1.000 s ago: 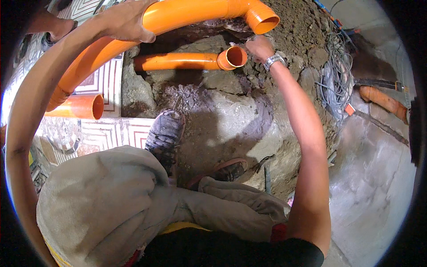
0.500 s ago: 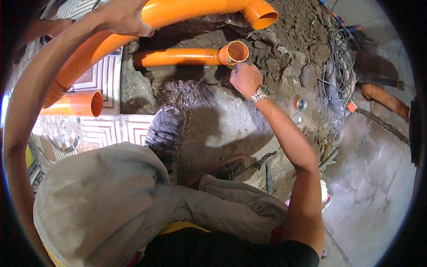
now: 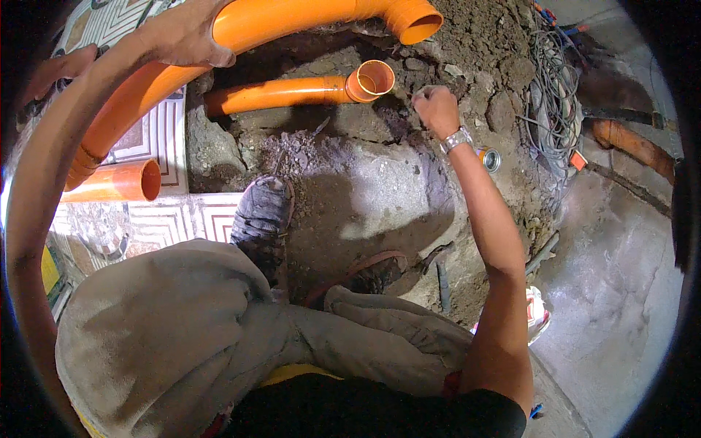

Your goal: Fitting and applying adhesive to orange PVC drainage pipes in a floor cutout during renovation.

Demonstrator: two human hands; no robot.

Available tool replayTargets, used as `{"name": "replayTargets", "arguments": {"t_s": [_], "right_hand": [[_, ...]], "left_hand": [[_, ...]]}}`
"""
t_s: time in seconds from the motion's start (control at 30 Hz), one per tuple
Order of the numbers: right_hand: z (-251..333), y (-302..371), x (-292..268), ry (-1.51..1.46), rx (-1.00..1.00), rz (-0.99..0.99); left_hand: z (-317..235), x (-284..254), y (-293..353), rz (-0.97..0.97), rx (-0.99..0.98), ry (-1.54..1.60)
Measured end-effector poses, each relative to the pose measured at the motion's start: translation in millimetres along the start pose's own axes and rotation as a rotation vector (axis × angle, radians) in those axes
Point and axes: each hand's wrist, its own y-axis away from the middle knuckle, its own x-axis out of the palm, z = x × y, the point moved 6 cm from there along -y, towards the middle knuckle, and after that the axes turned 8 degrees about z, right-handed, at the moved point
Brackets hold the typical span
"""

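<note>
My left hand (image 3: 191,36) is wrapped round a long orange plastic pipe (image 3: 288,18), which slants across the upper left and ends in an open elbow (image 3: 415,22). Below it, a second orange pipe (image 3: 285,95) lies in the dug trench, its open socket (image 3: 371,80) tilted upward. My right hand (image 3: 437,109), with a metal watch at the wrist, hovers over the soil to the right of that socket, apart from it. Its fingers are curled together; whatever they may hold is hidden. Beside my right wrist stands an open tin (image 3: 490,159).
Another person's hand (image 3: 69,71) shows at the far left, partly behind my arm. A short orange pipe (image 3: 117,181) lies on the patterned tiles (image 3: 164,226). Grey cables (image 3: 551,109) are heaped on the right. Loose soil and rubble (image 3: 299,150) border the trench.
My right hand has left the socket's rim and moved right. The view has shifted slightly, and my left hand still grips the long pipe. My forearm now covers the round lid near the tin.
</note>
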Motion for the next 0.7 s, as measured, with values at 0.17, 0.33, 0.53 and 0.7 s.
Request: {"name": "replayTargets", "arguments": {"t_s": [0.17,0.33,0.53,0.7], "right_hand": [[-21.8,-48.2,11.5,-0.290,0.122,0.116],[-22.2,-93.6,16.6,-0.206,0.034,0.125],[79.5,-75.5,22.7,0.022,-0.062,0.315],[122.4,-7.5,23.1,0.255,-0.242,0.201]], "left_hand": [[9.4,3.3,0.3,0.002,0.049,0.008],[9.5,1.0,-7.4,0.044,0.081,0.048],[20.0,0.4,2.8,-0.019,-0.014,-0.074],[17.7,-3.5,9.8,-0.010,-0.003,-0.047]]}}
